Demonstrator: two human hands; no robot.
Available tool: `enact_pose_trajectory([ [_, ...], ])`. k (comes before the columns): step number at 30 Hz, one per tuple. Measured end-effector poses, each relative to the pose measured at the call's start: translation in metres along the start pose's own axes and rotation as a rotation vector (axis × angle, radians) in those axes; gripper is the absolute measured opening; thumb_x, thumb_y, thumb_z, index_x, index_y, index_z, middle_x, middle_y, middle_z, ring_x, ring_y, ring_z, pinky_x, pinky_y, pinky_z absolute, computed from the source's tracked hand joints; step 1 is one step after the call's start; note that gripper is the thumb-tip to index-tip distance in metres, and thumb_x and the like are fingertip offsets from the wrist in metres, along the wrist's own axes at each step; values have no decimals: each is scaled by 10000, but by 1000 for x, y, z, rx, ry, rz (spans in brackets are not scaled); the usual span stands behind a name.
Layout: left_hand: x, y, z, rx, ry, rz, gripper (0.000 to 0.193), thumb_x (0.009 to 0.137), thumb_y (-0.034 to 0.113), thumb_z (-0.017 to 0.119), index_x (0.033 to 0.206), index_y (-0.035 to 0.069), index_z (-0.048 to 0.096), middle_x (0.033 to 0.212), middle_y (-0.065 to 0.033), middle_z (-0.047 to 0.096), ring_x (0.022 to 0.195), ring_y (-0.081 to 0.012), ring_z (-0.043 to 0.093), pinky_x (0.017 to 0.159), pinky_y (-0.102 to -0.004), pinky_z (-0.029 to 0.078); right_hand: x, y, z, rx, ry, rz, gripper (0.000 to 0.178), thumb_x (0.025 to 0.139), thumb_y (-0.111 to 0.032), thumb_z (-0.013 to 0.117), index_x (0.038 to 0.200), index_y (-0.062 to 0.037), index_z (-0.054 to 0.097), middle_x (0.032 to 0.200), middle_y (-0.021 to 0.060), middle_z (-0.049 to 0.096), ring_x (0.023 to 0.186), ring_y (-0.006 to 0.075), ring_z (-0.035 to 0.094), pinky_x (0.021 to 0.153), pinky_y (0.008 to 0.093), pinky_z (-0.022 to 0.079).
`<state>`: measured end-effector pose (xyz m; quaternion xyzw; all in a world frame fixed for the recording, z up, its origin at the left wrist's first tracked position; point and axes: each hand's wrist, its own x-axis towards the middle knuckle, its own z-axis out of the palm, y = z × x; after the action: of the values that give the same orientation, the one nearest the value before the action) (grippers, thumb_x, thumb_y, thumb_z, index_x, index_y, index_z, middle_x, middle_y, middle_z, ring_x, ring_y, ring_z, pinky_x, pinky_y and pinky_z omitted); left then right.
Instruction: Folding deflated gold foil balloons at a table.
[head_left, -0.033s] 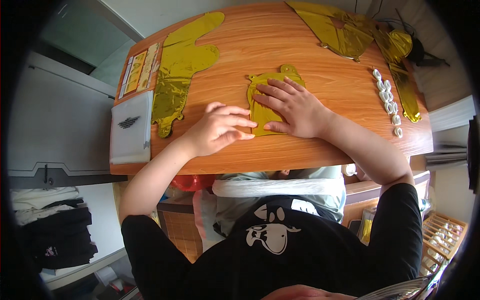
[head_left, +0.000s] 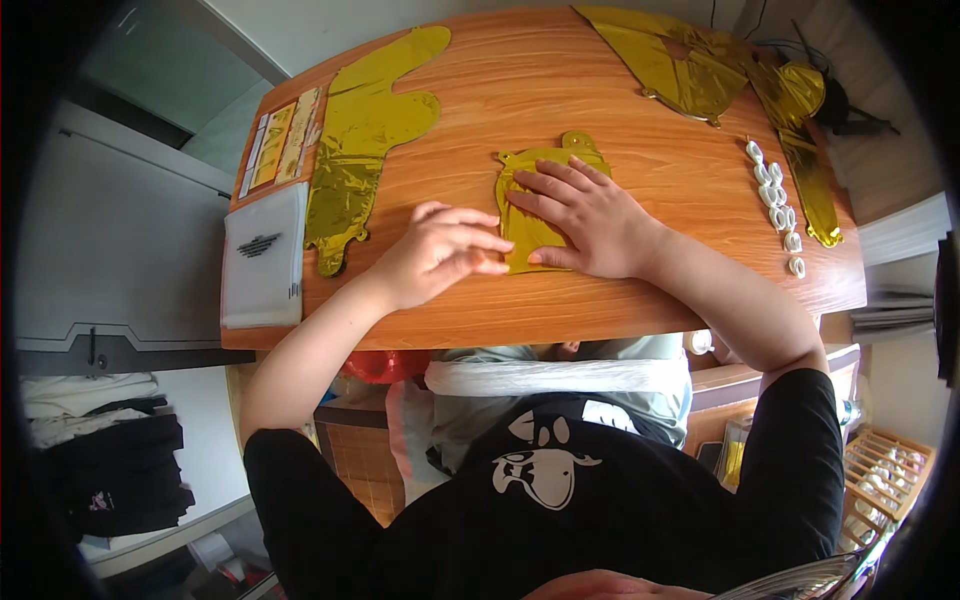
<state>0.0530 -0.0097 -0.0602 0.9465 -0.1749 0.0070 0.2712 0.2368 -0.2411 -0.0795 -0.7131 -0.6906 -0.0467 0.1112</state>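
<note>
A gold foil balloon (head_left: 530, 232), flat and folded into a small piece, lies on the wooden table in front of me. My right hand (head_left: 592, 215) rests on it, palm down with the fingers spread, and covers its right part. A rounded tab with a small hole sticks out at its far edge. My left hand (head_left: 440, 255) is at the balloon's left edge. Its fingers reach toward the foil, slightly bent and apart from the thumb, and the fingertips meet the edge. I see nothing gripped in that hand.
A larger stack of flat gold foil balloons (head_left: 365, 130) lies at the left, beside printed cards (head_left: 280, 140) and clear plastic bags (head_left: 262, 270). More gold foil (head_left: 690, 80) covers the far right. Several small white ribbon rolls (head_left: 777, 193) line the right side. The table's near edge (head_left: 530, 335) is close to me.
</note>
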Motion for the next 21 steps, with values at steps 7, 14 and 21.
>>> enact_pose_trajectory([
  [7,36,-6,-2,209,224,-171,573,904,494,758,1370,172,669,1474,-78,597,1415,-250,485,1188,-531,290,-2,2,1,-18,2,9,867,942,-740,515,1562,-140,435,1596,147,439,1509,349,362,1251,535,263],
  [14,38,-6,14,374,-46,-171,1057,889,710,641,1648,87,249,1680,-128,335,1590,-294,215,1267,-574,107,-1,3,4,-1,1,19,952,888,-794,548,1542,-110,448,1568,172,464,1497,356,380,1256,539,253],
  [21,45,10,-4,425,-203,-278,1231,817,750,689,1663,55,126,1695,-199,256,1605,-317,144,1267,-614,16,-8,7,7,149,104,53,1022,787,-788,691,1461,-62,439,1538,163,484,1490,369,383,1259,560,251],
])
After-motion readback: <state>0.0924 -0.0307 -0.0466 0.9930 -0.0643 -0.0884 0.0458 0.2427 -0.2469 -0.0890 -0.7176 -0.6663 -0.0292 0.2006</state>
